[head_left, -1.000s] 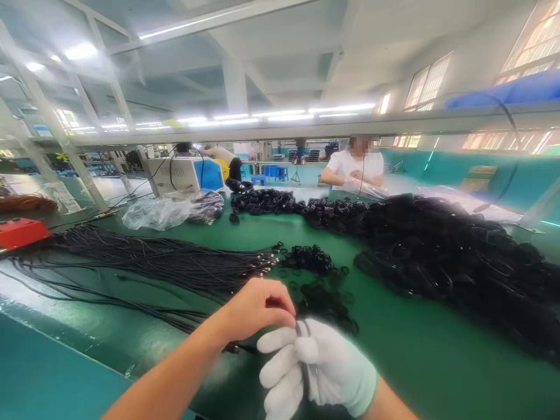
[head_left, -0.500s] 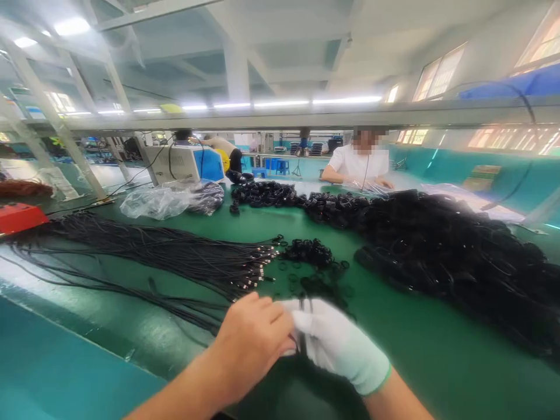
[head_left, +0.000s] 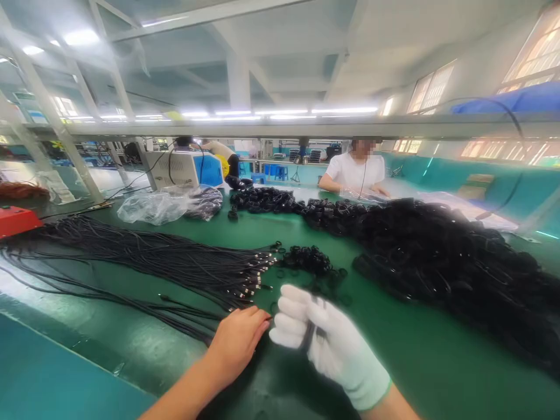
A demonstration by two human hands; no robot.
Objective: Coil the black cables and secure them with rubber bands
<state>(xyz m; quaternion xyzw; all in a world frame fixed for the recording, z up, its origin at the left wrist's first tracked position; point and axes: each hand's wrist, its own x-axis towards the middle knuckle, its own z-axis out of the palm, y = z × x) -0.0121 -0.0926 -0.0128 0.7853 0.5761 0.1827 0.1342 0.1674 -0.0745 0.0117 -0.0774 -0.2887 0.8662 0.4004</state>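
Note:
My left hand (head_left: 238, 338), bare, is closed with its fingers pressed together beside the near cable ends. A small dark tip shows at its fingertips; what it belongs to is hidden. My right hand (head_left: 332, 344) wears a white glove and is closed round a black cable (head_left: 308, 335), seen as dark strands between thumb and fingers. A long bundle of black cables (head_left: 175, 256) lies to the left, its metal plugs pointing toward my hands. Beyond the glove sits a small heap of black rings (head_left: 308, 259), with several loose ones nearer me.
A large pile of coiled black cables (head_left: 437, 262) covers the right side of the green table (head_left: 262, 230). Clear plastic bags (head_left: 153, 205), a white-and-blue machine (head_left: 184, 169) and a red box (head_left: 17, 221) stand left. Across the table sits a person in white (head_left: 356, 172).
My left hand has moved left, away from the glove and toward the cable ends. My right hand has turned so its fingers show more, still holding the black cable.

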